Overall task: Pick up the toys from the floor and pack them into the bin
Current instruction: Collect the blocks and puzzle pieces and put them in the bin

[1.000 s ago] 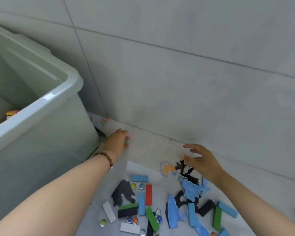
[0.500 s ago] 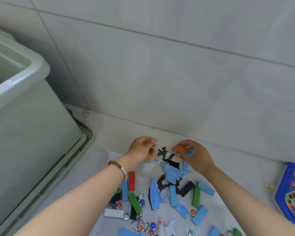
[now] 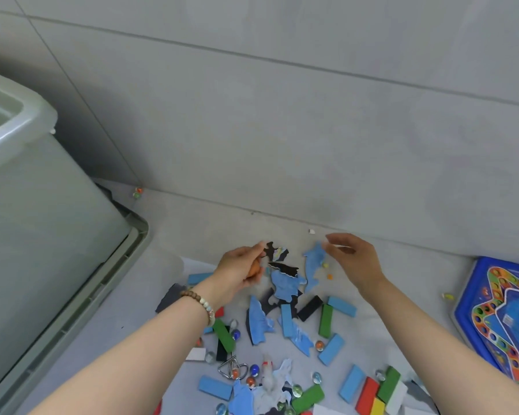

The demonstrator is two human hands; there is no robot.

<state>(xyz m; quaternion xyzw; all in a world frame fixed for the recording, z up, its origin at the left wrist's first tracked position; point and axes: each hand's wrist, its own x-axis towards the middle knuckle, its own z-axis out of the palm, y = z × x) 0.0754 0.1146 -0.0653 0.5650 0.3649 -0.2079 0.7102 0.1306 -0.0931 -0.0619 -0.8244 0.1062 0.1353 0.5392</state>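
Fingers (image 3: 252,253), left hand (image 3: 237,272), grip rounded orange piece (image 3: 254,269) above flat jagged cutouts (image 3: 285,284).

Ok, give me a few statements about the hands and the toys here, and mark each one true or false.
1. The left hand holds an orange piece. True.
2. The bin is at the right edge of the view. False: it is at the left.
3. The right hand grips a green block. False: it holds nothing, its fingers relaxed.
4. A blue game board lies on the floor at the right. True.
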